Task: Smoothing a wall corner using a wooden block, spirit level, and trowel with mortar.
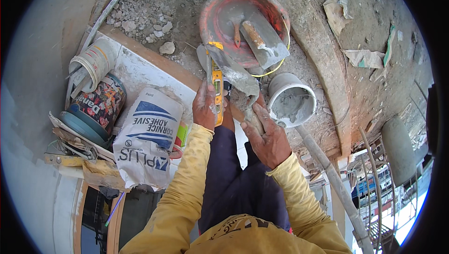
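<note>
My left hand (204,106) is closed around a yellow spirit level (218,78), which stands lengthwise away from me. A thin grey metal edge runs along the level's left side; I cannot tell what it belongs to. Just right of the level, a mortar-smeared trowel (232,70) points away to the left, its blade close to or touching the level. My right hand (267,134) grips the trowel's handle, partly hidden by the fingers. A lump of wet mortar (244,98) clings near the handle end. Right of it stands a small white bucket (307,117) with grey mortar (291,104) inside.
Ahead sits a red basin (206,18) holding a brush (237,34) and a plastering trowel (269,43). On the left are a paper sack (149,134), a printed pail (105,102) and a dirty white bucket (100,57). Rubble (154,25) and a long board (308,34) lie beyond.
</note>
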Available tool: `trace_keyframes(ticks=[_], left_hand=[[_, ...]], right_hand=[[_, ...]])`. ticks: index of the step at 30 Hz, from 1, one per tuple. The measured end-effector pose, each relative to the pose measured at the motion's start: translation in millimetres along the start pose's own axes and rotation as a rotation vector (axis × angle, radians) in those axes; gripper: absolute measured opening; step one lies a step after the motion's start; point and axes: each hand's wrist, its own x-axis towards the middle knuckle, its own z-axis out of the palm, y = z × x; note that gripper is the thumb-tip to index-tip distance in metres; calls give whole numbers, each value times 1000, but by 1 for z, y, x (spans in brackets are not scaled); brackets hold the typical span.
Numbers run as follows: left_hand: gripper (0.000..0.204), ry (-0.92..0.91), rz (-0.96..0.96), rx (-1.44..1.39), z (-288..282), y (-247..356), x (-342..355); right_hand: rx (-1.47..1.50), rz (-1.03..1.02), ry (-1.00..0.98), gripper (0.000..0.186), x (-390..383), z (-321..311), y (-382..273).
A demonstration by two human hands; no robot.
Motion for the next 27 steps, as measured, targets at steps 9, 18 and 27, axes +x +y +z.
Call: trace_keyframes(ticks=[9,18,27], left_hand=[[55,24,16,-3,-6,-2,4],[57,-18,7,-34,-6,9,10],[58,28,40,24,-13,2,11]], right_hand=[[83,-69,-1,48,1,3,1],[13,-46,23,50,12,-9,4],[-21,8,-129,53,24,-24,0]])
